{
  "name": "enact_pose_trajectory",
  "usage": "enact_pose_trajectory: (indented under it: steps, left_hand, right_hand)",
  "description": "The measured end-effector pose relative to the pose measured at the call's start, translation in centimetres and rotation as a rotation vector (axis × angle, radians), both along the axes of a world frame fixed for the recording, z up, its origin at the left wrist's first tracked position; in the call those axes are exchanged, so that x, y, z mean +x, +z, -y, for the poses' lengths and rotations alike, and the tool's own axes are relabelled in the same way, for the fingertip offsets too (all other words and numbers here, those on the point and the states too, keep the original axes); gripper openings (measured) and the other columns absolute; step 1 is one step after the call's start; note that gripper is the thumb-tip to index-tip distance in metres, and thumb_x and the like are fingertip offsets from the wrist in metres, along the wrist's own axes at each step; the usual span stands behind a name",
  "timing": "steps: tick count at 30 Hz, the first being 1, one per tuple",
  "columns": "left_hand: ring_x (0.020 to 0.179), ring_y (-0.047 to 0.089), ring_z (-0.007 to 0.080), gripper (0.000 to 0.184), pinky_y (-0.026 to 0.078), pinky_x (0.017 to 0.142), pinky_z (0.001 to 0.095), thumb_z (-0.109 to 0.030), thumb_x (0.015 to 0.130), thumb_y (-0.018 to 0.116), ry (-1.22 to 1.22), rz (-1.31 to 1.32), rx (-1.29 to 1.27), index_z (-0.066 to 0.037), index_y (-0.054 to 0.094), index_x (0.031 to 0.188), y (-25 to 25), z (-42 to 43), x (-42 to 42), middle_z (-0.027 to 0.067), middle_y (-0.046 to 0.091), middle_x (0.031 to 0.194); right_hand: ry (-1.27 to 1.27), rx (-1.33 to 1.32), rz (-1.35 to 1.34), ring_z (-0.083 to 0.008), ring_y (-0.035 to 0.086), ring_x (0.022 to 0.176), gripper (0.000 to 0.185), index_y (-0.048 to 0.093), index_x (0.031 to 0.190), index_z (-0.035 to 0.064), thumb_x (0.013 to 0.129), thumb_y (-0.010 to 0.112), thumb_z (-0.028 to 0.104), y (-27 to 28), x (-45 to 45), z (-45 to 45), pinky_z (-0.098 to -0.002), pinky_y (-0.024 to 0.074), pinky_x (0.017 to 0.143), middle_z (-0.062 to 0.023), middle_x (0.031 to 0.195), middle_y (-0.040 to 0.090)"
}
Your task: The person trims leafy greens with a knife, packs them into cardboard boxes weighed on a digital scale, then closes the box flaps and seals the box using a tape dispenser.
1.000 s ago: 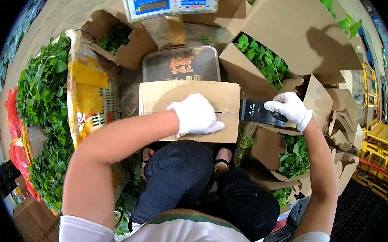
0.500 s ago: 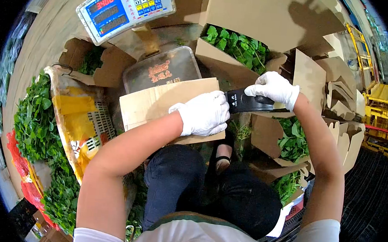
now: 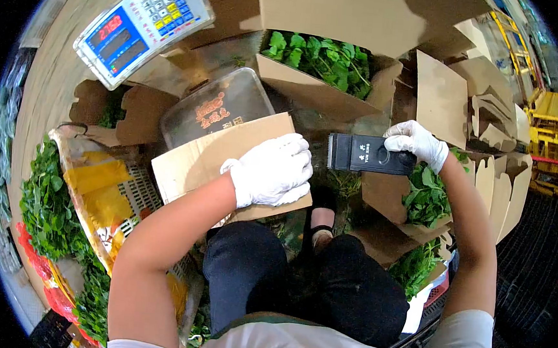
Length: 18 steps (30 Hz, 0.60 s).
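Observation:
A closed cardboard box [image 3: 192, 168] lies at a slant above my knees, overlapping the near edge of the scale platform [image 3: 186, 112]. Across its top rests my gloved left hand [image 3: 271, 171], fingers together and bent over the right side. Off to the right of the box, my gloved right hand [image 3: 417, 143] is closed around the end of a black handheld tape dispenser [image 3: 362, 153]. The dispenser's toothed edge points left toward the box, with a gap between them. No tape strip can be made out.
A scale display [image 3: 140, 25] with red digits stands upper left. Open cartons of leafy greens [image 3: 319, 63] are ahead and at right [image 3: 426, 194]. On the left are a yellow-lined basket [image 3: 100, 187] and heaped greens [image 3: 50, 203]. Yellow metal frames [image 3: 557, 135] stand far right.
My right hand has drawn the tape dispenser away from the box's right edge, to the right and slightly down. The scale's red digits differ. My left hand stays on the box.

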<state>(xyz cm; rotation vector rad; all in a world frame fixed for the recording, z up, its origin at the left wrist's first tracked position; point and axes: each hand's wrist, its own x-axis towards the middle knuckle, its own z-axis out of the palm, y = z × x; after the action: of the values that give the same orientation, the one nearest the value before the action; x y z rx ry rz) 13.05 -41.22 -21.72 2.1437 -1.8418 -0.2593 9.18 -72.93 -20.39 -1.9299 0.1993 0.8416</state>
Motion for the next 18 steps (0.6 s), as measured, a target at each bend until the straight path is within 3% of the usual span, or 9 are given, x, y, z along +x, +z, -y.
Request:
enact_pose_trajectory:
  steps: [2,7,12,15,18]
  left_hand:
    - [0.101,0.050,0.0267,0.038,0.038,0.094,0.0376,-0.031,0.067,0.053,-0.005,0.018,-0.053,-0.001,0.058,0.089,-0.3,-0.1,0.1,0.0117,0.056,0.096]
    - [0.101,0.050,0.0271,0.039,0.037,0.095,0.0381,-0.031,0.067,0.053,-0.011,0.036,-0.061,0.000,0.058,0.092,-0.6,0.0,-0.1,0.0121,0.056,0.098]
    - [0.100,0.050,0.0275,0.039,0.037,0.094,0.0386,-0.031,0.068,0.053,-0.006,0.026,-0.063,-0.001,0.058,0.092,-0.6,0.0,-0.2,0.0121,0.056,0.099]
    - [0.100,0.050,0.0278,0.039,0.038,0.094,0.0386,-0.031,0.068,0.054,-0.006,0.042,-0.035,-0.001,0.058,0.092,-0.5,0.0,-0.2,0.0122,0.056,0.099]
    - [0.099,0.050,0.0279,0.036,0.039,0.093,0.0389,-0.031,0.069,0.054,-0.019,0.017,-0.052,-0.001,0.058,0.087,-0.2,0.2,0.0,0.0120,0.055,0.095]
  right_hand:
    - [-0.011,0.006,-0.027,-0.0071,0.053,0.067,0.031,0.065,0.083,-0.0003,0.072,0.068,0.028,0.6,-0.1,0.5,-0.0224,0.0432,0.065,-0.0014,0.073,0.062]
    - [0.021,-0.077,-0.049,-0.0065,0.054,0.068,0.026,0.066,0.083,0.0018,0.070,0.071,0.024,0.7,0.1,1.7,-0.0221,0.0437,0.064,-0.0007,0.073,0.063]
    - [0.043,-0.077,-0.031,-0.0070,0.055,0.067,0.033,0.066,0.085,0.0001,0.068,0.074,0.027,2.0,1.0,1.9,-0.0229,0.0448,0.064,-0.0024,0.074,0.064]
    - [0.085,-0.195,-0.009,-0.0111,0.057,0.067,0.036,0.067,0.082,0.0003,0.069,0.071,0.033,2.7,1.8,0.8,-0.0252,0.0457,0.065,-0.0059,0.073,0.064]
    - [0.255,-0.406,0.062,-0.0209,0.059,0.065,0.052,0.066,0.075,0.0005,0.067,0.063,0.052,2.7,2.6,-2.2,-0.0313,0.0464,0.064,-0.0134,0.069,0.063]
